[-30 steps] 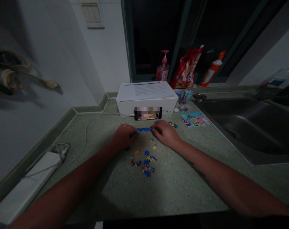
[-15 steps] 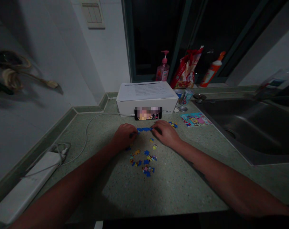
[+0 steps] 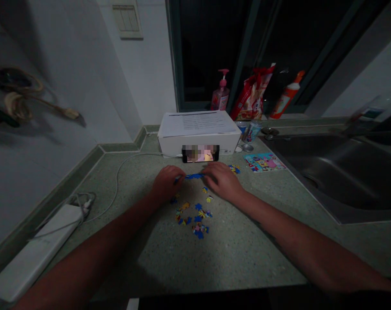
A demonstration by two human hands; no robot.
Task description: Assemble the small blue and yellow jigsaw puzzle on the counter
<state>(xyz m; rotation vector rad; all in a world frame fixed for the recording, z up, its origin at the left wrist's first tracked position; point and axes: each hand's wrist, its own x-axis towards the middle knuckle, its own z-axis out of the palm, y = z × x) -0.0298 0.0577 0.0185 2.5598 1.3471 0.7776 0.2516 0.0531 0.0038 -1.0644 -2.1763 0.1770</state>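
Note:
A blue strip of joined jigsaw puzzle pieces (image 3: 194, 176) spans the gap between my two hands, just in front of the propped phone (image 3: 201, 154). At its left end, the fingers of my left hand (image 3: 168, 182) are closed on it. My right hand (image 3: 222, 179) pinches the other end with thumb and fingers. Closer to me lie several loose puzzle pieces (image 3: 199, 207), blue, yellow and pink, scattered on the counter. A small cluster of pieces (image 3: 234, 169) sits just beyond my right hand. My fingers hide the strip's ends.
Behind the phone stands a white box (image 3: 198, 125) with a printed sheet on top. A cartoon picture card (image 3: 265, 162) lies by the sink (image 3: 340, 172). Cans (image 3: 252, 131) stand beside the box. A white power strip (image 3: 37, 249) and its cable occupy the left side.
The blue strip looks slightly tilted and bent now, where before it lay straighter. Both hands have shifted only a little. The loose pieces stay put.

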